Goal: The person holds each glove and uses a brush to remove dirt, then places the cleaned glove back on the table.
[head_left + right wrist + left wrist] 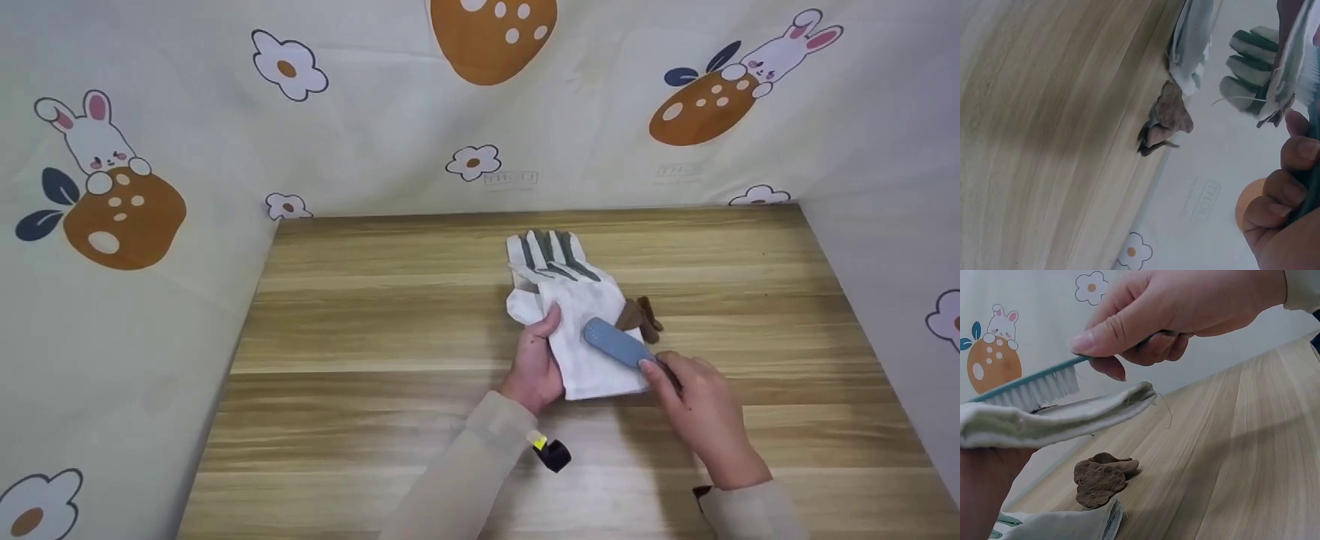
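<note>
My left hand [534,367] holds a white work glove [592,379] with green-striped fingers by its cuff side, thumb on top and the other fingers beneath. The glove's fingers point to the back of the table. In my right hand [705,409] is a blue brush [619,346], gripped by its handle. Its white bristles [1053,389] face down onto the glove's cuff in the left wrist view. Below, a second white glove [1064,526] lies on the table, mostly hidden by the held one in the head view.
Several crumpled brown pieces [641,319] lie on the wooden table [360,330] just right of the gloves. A loose thread [1168,413] hangs from the held cuff. Pale cloth [375,142] printed with rabbits and flowers walls the table at the back and sides.
</note>
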### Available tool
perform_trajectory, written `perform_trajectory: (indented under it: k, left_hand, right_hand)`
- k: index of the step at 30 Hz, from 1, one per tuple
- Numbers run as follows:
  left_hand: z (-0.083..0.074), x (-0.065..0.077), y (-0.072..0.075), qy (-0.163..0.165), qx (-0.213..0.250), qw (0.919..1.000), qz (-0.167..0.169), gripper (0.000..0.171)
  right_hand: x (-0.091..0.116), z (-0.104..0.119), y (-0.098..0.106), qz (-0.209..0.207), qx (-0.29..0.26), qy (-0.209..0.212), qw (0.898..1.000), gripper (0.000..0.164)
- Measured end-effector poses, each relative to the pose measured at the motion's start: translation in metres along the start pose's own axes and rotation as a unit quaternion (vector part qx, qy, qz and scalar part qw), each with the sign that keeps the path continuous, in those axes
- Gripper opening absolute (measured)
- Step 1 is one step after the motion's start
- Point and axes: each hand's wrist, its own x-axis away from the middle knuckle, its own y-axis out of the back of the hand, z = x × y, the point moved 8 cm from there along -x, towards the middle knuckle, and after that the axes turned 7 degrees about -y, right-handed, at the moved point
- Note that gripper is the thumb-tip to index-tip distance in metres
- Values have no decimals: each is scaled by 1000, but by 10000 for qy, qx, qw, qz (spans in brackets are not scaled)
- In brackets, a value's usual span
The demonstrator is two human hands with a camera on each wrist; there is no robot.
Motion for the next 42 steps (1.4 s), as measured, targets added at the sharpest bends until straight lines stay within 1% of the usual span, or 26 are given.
perform_trajectory:
  k: [6, 8, 12, 18, 25, 29, 34, 36, 42]
  left_hand:
    - [2, 0, 1, 103, -36, 9999, 93, 42]
    - [3, 0, 0, 84, -56, 9999, 121, 42]
    - [4, -3, 1, 31, -61, 10000, 71, 42]
    - [10, -6, 3, 46, -73, 10000, 25, 41]
    - [12, -7, 6, 60, -151, 9999, 2, 40]
    - [13, -7, 8, 90, -194, 9998, -4, 37]
    - [14, -7, 9, 147, -297, 9994, 99, 32]
    - [14, -7, 10, 141, -301, 9994, 104, 31]
    - [13, -8, 15, 37, -213, 9998, -29, 29]
  right_hand:
    - [-6, -12, -2, 253, 76, -264, 9993, 38]
    - [-7, -15, -3, 376, 59, -384, 9985, 43]
    - [-8, -21, -4, 515, 41, -569, 9970, 50]
    - [-10, -29, -6, 495, 52, -647, 9967, 52]
    - [-11, -38, -8, 511, 72, -731, 9960, 54]
    - [-11, -41, -7, 401, 51, -752, 9963, 52]
    - [-12, -46, -6, 224, 70, -800, 9965, 46]
    - [-13, -49, -6, 247, 90, -879, 9958, 46]
    - [-17, -54, -7, 438, 99, -1060, 9934, 55]
